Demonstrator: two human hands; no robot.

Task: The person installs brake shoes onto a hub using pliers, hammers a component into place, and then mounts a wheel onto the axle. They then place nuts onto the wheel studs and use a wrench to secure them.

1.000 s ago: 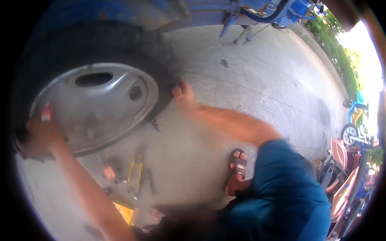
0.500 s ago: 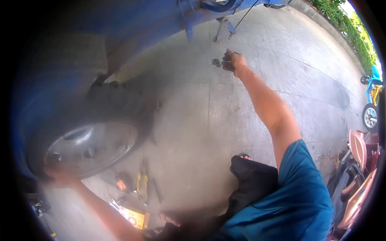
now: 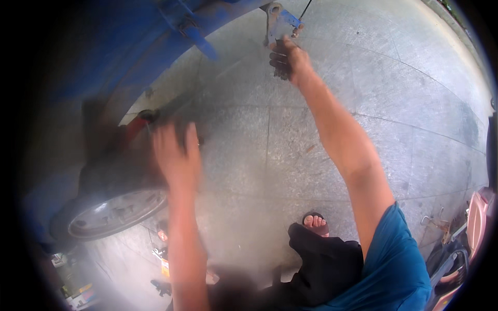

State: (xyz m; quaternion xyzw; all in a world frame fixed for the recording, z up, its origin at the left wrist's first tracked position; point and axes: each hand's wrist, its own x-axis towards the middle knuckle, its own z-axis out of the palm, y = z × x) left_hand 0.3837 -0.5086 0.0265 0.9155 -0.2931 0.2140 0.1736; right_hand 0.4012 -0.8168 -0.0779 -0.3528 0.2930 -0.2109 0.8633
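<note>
My left hand (image 3: 179, 153) is raised over the floor with its fingers spread and nothing in them; it is blurred by motion. Below and left of it is a wheel (image 3: 118, 213) with a black tyre and a silvery rim, under the blue body (image 3: 140, 57) of a vehicle. At the far middle, my right hand (image 3: 288, 61) has its darkened fingers curled at the lower end of a grey metal bracket (image 3: 273, 23). The thumb lies against it; the palm side is hidden. A blue piece (image 3: 291, 20) adjoins the bracket.
A red part (image 3: 136, 127) shows behind the wheel. Small tools and an orange-yellow box (image 3: 165, 267) lie near my left forearm. At the right edge are a pink panel (image 3: 477, 223) and piled metal parts. My sandalled foot (image 3: 315, 224) stands on the paved floor.
My left hand has left the tyre's near edge and moved up and right, fingers spread. My right hand has reached the bracket. The view has shifted, and the wheel appears lower.
</note>
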